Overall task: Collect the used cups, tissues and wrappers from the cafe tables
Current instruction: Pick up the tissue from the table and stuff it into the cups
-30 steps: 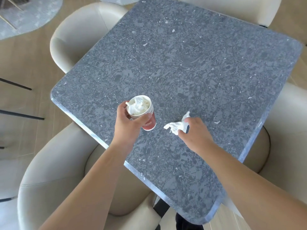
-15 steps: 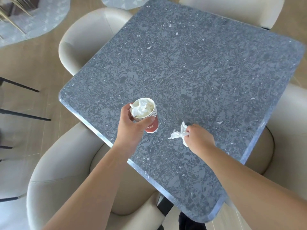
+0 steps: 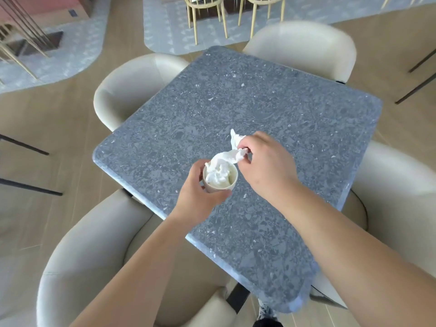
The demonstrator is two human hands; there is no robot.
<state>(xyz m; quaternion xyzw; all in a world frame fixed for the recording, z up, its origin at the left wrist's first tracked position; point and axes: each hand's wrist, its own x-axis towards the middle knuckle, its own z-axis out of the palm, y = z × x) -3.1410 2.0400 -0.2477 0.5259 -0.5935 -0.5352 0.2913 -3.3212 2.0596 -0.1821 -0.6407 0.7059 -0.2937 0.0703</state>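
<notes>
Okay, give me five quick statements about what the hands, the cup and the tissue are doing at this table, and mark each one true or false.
1. The left hand grips the paper cup. True.
2. The cup is empty. False: crumpled white tissue sits inside it.
3. The right hand pinches a tissue at the cup's rim. True.
4. The tissue lies flat on the table, untouched. False: the right hand holds it over the cup.
5. Dark wooden stools surround the table. False: cream chairs surround it.
</notes>
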